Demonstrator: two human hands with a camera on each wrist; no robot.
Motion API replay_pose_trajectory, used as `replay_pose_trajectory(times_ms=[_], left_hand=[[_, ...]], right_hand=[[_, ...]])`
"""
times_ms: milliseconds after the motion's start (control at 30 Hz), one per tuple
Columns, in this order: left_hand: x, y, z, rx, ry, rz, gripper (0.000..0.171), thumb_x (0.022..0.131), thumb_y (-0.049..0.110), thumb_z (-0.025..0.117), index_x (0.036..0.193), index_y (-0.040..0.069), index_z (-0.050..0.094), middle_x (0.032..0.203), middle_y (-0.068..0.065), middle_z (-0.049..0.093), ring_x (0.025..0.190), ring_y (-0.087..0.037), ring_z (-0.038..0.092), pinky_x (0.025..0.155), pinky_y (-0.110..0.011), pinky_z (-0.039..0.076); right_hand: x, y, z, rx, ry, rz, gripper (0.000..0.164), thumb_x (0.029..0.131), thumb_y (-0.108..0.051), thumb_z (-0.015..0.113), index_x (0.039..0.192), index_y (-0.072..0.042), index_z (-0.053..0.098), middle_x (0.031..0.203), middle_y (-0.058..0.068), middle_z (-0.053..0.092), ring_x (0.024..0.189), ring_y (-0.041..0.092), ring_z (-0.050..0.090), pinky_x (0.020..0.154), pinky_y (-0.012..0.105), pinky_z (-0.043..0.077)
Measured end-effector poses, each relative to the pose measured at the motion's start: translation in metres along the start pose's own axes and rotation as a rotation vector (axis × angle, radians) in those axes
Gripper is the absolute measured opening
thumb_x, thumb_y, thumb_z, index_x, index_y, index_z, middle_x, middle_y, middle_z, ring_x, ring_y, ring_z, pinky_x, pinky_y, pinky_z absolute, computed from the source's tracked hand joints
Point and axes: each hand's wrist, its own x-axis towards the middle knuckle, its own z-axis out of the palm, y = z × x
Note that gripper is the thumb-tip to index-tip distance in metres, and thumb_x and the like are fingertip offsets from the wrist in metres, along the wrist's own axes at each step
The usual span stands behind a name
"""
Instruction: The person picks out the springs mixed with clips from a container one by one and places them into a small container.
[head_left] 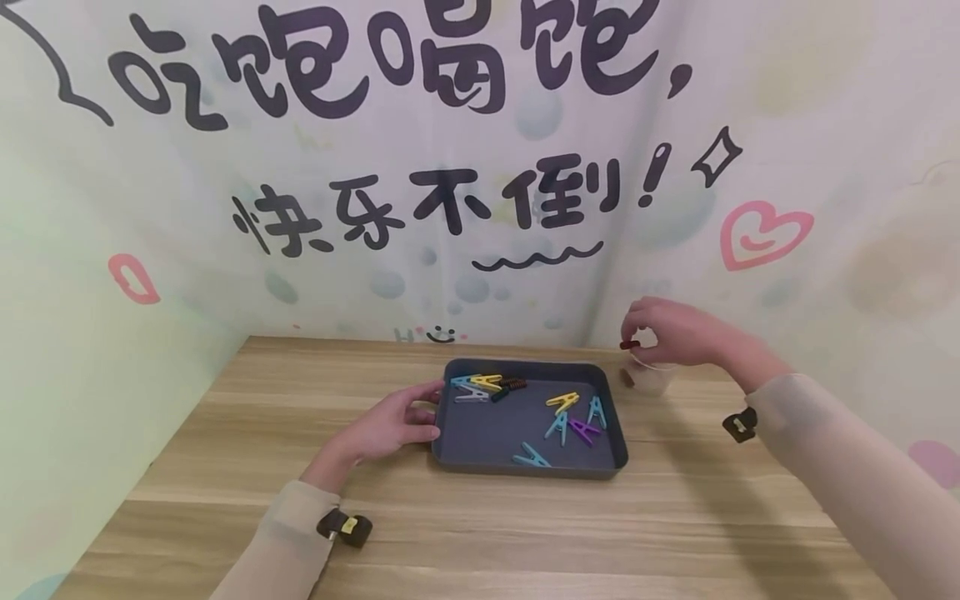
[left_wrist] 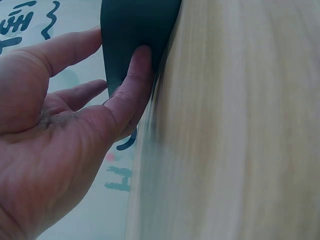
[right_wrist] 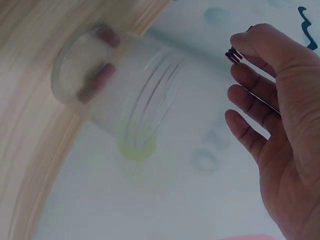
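Observation:
My right hand (head_left: 667, 329) pinches a small dark red toothed clip (right_wrist: 233, 56) between thumb and index finger. The other fingers are loosely bent. Under this hand, by the wall, stands a clear plastic jar (head_left: 654, 381); in the right wrist view, reddish pieces (right_wrist: 97, 82) show near its bottom. My left hand (head_left: 390, 423) touches the left side of a dark grey tray (head_left: 495, 442), its fingers fairly straight against the outer wall. Clothespins in blue, yellow (head_left: 562, 402), purple (head_left: 584, 431) and grey lie in the tray. Small dark ribbed clips (head_left: 513, 383) lie at its back left.
The tray and jar are on a wood-grain table (head_left: 360, 533). A printed wall cloth (head_left: 337, 283) with large black characters rises right behind the table's back edge. Each sleeve has a small black device (head_left: 345, 527) near the wrist.

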Motion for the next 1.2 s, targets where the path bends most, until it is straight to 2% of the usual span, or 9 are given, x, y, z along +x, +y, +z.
replay_pose_trajectory(times_ms=[233,633,833,967,1200], left_hand=[[-0.001,0.000,0.000,-0.020,-0.011,0.007,0.075,0.100,-0.002,0.069,0.163,-0.007,0.029,0.153,-0.031,0.045,0.131,-0.044,0.060,0.101,-0.043,0.058],[0.000,-0.002,0.000,-0.015,-0.009,0.005,0.074,0.101,-0.002,0.069,0.163,-0.007,0.029,0.153,-0.031,0.045,0.129,-0.042,0.061,0.101,-0.042,0.058],[0.000,-0.001,0.002,-0.017,-0.013,0.001,0.074,0.101,-0.002,0.068,0.163,-0.007,0.029,0.153,-0.031,0.045,0.130,-0.043,0.060,0.102,-0.043,0.057],[0.001,0.000,0.002,-0.017,-0.018,0.001,0.074,0.101,-0.002,0.068,0.163,-0.007,0.028,0.153,-0.032,0.045,0.131,-0.044,0.059,0.102,-0.043,0.057],[0.001,0.000,0.000,-0.013,-0.013,-0.011,0.074,0.102,-0.002,0.067,0.165,-0.005,0.027,0.155,-0.030,0.044,0.133,-0.044,0.058,0.104,-0.043,0.056]], right_hand=[[-0.011,0.018,-0.002,-0.009,0.007,0.010,0.016,0.086,-0.009,0.085,0.097,-0.019,0.080,0.096,-0.006,0.069,0.093,0.018,0.064,0.085,0.042,0.059],[-0.021,0.037,0.005,0.003,-0.016,0.117,0.017,0.086,-0.007,0.086,0.097,-0.018,0.080,0.096,-0.003,0.069,0.098,0.027,0.064,0.087,0.046,0.060],[-0.023,0.047,0.012,0.011,-0.015,0.150,0.023,0.086,-0.008,0.088,0.107,-0.011,0.079,0.106,0.005,0.072,0.104,0.029,0.065,0.092,0.053,0.060],[-0.023,0.042,0.012,0.010,0.017,0.112,0.027,0.087,-0.010,0.087,0.112,-0.008,0.077,0.110,0.006,0.072,0.106,0.031,0.065,0.093,0.054,0.058],[-0.004,0.011,0.005,0.008,0.039,0.031,0.027,0.089,-0.012,0.084,0.115,-0.010,0.076,0.115,0.008,0.071,0.111,0.032,0.063,0.096,0.051,0.056]])
